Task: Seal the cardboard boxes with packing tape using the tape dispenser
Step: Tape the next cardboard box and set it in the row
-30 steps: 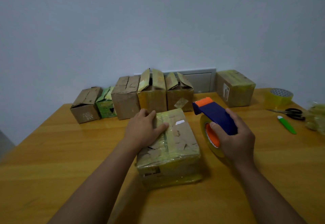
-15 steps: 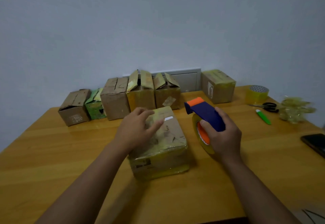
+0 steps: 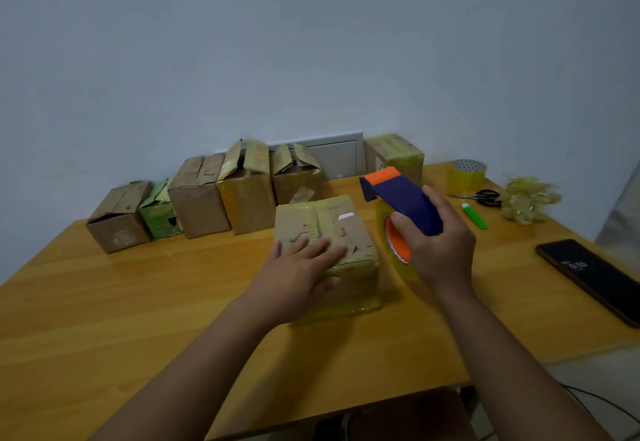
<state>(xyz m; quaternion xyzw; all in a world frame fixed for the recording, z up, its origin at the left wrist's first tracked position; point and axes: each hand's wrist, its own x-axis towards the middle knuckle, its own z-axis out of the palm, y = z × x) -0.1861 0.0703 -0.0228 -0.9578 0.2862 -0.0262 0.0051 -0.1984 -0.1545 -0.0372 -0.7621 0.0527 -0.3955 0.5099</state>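
Box (image 3: 327, 233) sits mid-table, already banded with yellowish tape, seam running away from the person. Left hand (image 3: 301, 269) lies flat on its near top, fingers straight, pressing. Right hand (image 3: 438, 250) grips the dispenser (image 3: 401, 198), held off the table just right of the box, orange nose pointing away. Dispenser hand is nearer the right edge; five more boxes (image 3: 204, 198) wait along the wall, some with flaps up.

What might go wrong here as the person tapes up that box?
The left hand lies flat on the box, right where tape would run, so fingers could get taped. The right hand holds the dispenser in the air; a careless swing could nick the other hand. The phone lies near the table edge and could be knocked off.
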